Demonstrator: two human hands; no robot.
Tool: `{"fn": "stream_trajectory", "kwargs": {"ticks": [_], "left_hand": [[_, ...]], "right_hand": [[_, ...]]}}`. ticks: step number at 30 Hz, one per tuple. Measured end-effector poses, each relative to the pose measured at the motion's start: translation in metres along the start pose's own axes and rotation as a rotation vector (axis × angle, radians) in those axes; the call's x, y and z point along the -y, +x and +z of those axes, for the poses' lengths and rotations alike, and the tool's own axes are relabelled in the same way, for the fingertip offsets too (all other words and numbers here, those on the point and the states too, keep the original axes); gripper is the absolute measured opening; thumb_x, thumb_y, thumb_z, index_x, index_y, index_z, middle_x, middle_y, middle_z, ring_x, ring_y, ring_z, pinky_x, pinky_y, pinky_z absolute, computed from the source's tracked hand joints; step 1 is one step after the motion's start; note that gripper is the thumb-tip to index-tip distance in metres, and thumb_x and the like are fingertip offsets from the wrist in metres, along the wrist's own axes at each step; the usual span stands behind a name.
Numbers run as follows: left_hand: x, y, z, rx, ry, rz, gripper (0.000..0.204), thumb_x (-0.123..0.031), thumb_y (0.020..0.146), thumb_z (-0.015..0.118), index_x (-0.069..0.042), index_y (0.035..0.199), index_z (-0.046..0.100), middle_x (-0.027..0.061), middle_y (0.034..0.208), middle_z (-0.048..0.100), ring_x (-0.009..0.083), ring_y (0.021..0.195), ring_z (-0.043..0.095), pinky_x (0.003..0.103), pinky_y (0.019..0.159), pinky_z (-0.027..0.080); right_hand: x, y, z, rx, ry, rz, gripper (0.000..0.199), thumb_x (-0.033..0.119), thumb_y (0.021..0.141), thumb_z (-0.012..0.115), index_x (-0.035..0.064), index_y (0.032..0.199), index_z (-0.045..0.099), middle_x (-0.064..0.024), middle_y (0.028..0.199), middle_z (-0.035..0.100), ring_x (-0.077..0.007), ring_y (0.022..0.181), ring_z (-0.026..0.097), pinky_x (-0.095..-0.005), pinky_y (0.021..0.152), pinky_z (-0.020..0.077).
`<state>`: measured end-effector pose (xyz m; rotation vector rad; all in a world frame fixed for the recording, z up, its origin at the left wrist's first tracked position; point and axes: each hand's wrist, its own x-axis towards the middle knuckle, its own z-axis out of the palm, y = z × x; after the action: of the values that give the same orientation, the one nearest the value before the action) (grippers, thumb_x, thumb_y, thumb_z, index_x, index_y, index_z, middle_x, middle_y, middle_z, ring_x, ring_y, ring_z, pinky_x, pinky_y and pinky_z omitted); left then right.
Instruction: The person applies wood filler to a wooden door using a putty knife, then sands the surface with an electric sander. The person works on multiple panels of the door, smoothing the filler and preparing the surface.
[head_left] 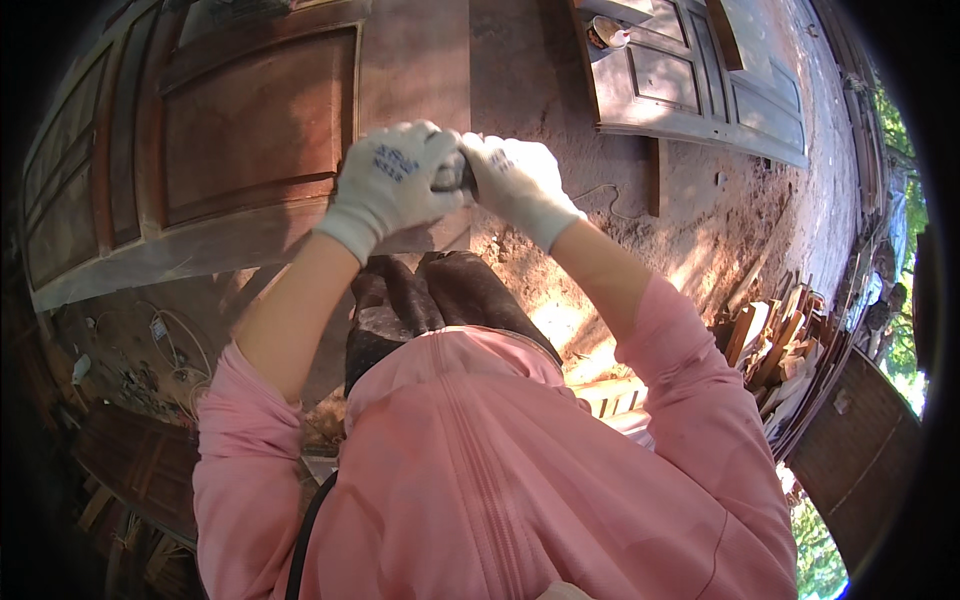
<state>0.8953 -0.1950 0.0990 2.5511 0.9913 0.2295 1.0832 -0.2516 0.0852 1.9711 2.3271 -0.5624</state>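
Together, both gloved hands, left hand; right hand, clasp a dark object between them.

Your left hand and right hand, both in white knit gloves, are raised in front of your chest and meet, knuckles nearly touching, fingers curled tight. Both forearms are bare, rising from pink sleeves pushed back to the elbows, converging upward from your chest like a narrow arch.
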Motion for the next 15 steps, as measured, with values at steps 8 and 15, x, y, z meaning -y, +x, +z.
{"fn": "stream_trajectory", "kwargs": {"ticks": [8,15], "left_hand": [[-0.021,0.004,0.004,0.053,0.023,0.058,0.049,-0.053,0.078,0.072,-0.016,0.107,0.062,0.0058,0.101,0.067,0.0235,0.096,0.07,0.042,0.087,0.055],[-0.037,-0.007,0.019,0.073,-0.024,0.099,0.049,-0.055,0.078,0.072,-0.016,0.106,0.064,0.0063,0.102,0.068,0.0249,0.099,0.07,0.044,0.087,0.054]], "right_hand": [[-0.012,-0.022,0.001,0.024,-0.027,0.016,0.022,0.026,0.092,0.064,0.0107,0.108,0.062,-0.0139,0.09,0.074,-0.0315,0.081,0.075,-0.045,0.071,0.0596],[-0.012,-0.054,0.016,-0.045,0.008,0.03,0.028,0.029,0.094,0.062,0.0106,0.115,0.061,-0.014,0.096,0.074,-0.0315,0.082,0.076,-0.0435,0.072,0.0603]]}}
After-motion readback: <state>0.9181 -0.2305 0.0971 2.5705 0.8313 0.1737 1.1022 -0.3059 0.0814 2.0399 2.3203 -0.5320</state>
